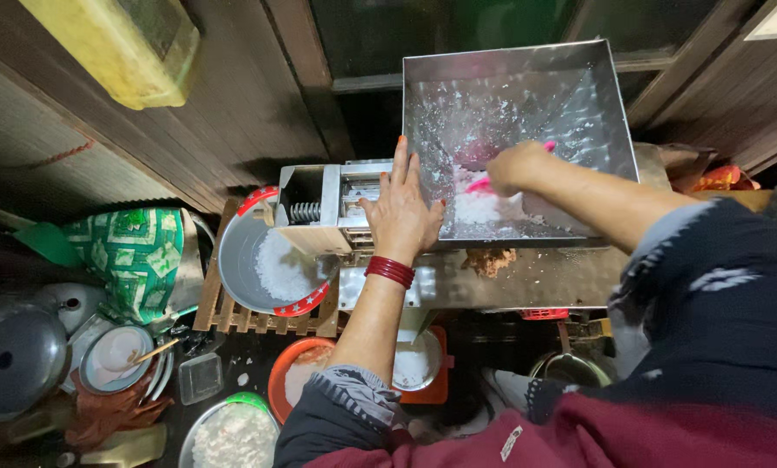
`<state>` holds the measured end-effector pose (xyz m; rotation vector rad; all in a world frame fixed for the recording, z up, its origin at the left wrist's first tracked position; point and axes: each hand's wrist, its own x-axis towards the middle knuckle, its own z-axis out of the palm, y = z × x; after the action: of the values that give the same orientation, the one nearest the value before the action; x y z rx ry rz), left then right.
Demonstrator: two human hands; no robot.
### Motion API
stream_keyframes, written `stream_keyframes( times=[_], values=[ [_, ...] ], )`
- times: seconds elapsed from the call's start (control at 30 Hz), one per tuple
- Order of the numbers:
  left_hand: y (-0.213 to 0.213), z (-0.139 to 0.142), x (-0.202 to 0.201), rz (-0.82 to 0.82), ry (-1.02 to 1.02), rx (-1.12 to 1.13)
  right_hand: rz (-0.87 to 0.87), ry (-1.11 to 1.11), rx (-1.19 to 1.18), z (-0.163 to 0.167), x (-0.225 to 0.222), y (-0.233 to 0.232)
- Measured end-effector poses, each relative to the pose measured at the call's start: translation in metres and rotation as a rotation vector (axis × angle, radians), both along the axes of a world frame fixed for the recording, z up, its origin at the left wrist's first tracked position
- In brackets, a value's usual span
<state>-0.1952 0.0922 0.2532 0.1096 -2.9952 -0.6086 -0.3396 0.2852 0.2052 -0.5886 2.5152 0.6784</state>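
Head view, looking down on a metal grinding machine at the centre of the frame. The right hand (514, 165), upper centre right, is closed around the handle of a pink scraper (484, 185) and reaches into the steel hopper (579, 104), whose sloping walls are smeared with white paste. The scraper's blade rests in the white mash (479, 208) heaped at the bottom of the hopper. The left hand (401, 212), centre of the frame, lies flat with fingers spread and extended against the hopper's left wall and the machine body; it grips nothing. Red bangles (390, 270) circle that wrist.

To the left of the machine, a screw outlet (306, 211) opens above a grey bowl (263, 269) with a red patterned rim, which holds ground white material and stands on a wooden slat rack (233, 316). An orange bowl (295, 373) and further pots occupy the lower left of the frame.

Handling, as judged: the scraper appears light and fairly stiff, best held at the end of its handle, as here, clear of the wet blade. The mash looks soft, wet and sticky; it would cling to steel and skin and is better pushed with the tool than lifted by hand. The hopper's wet walls are probably slippery, so a flat palm steadies better than a pinch.
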Motion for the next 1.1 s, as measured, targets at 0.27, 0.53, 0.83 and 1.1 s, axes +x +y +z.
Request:
stream_keyframes(
  times=[0.27,0.53,0.83,1.1],
  values=[
    [0.001,-0.002,-0.002,-0.007,-0.004,0.000,-0.009,-0.007,0.023,0.071,0.034,-0.002],
    [0.000,0.003,0.001,0.000,0.019,0.039,-0.056,-0.024,-0.034,0.000,0.013,-0.004],
    [-0.002,0.005,0.000,0.002,0.004,0.036,-0.174,0.067,-0.205,0.023,-0.006,0.010],
    [-0.002,0.000,-0.001,-0.007,0.009,0.021,-0.094,0.025,0.004,0.020,-0.002,0.024]
  ],
)
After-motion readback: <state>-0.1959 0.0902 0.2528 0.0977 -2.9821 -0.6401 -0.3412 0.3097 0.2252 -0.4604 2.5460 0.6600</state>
